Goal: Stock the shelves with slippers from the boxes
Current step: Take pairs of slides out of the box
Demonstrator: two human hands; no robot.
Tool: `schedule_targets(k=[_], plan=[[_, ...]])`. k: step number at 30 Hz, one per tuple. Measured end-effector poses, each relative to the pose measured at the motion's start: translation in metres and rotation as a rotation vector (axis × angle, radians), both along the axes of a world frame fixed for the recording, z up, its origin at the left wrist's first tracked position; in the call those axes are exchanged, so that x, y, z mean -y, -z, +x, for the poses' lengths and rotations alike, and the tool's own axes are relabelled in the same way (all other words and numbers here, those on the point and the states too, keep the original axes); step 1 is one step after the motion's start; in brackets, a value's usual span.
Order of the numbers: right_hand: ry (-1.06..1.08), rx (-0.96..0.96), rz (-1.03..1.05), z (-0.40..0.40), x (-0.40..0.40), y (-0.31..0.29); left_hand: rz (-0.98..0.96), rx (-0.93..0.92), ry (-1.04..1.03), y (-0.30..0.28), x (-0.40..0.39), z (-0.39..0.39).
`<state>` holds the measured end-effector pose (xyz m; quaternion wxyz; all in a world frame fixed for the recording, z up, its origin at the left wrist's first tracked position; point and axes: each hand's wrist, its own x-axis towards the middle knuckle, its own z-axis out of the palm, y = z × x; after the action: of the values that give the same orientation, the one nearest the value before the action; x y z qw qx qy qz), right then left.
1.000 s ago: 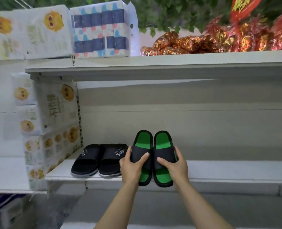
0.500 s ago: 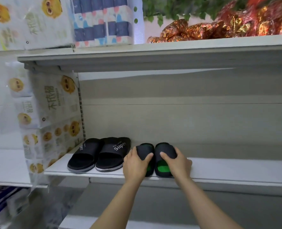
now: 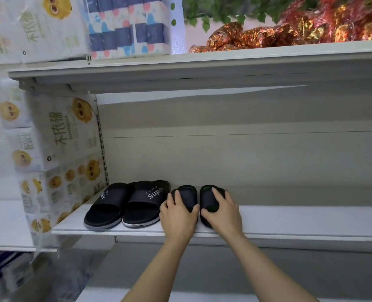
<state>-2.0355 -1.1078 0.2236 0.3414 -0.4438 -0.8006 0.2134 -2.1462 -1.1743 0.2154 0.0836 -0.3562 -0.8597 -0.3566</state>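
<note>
Two black slippers with green insoles lie flat, side by side, on the white shelf (image 3: 300, 221). My left hand (image 3: 177, 216) rests over the left green slipper (image 3: 187, 196), fingers wrapped on its strap. My right hand (image 3: 223, 211) lies on the right green slipper (image 3: 209, 198) in the same way. Just to their left stands a pair of black slippers (image 3: 126, 203) with white "Super" lettering, toes toward the shelf's back.
Stacked tissue packs (image 3: 56, 153) with yellow cartoon faces fill the bay to the left. The shelf above (image 3: 224, 62) holds toilet paper packs (image 3: 128, 27) and shiny red-gold wrapped goods (image 3: 289, 29). To the right of the slippers the white shelf shows bare surface.
Both hands lowered the green slippers from upright in the air onto the shelf, then pushed them back beside the black pair. The two slippers now lie slightly apart.
</note>
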Motion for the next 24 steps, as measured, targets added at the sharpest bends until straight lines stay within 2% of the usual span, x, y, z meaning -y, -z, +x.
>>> schedule_targets(k=[19, 24], plan=[[-0.033, 0.038, 0.019, 0.002, -0.004, 0.003, -0.068, -0.028, 0.035, -0.002, 0.0, -0.005], [-0.023, 0.011, 0.061, 0.012, 0.002, -0.006, -0.132, -0.155, 0.112, -0.016, 0.018, -0.011]])
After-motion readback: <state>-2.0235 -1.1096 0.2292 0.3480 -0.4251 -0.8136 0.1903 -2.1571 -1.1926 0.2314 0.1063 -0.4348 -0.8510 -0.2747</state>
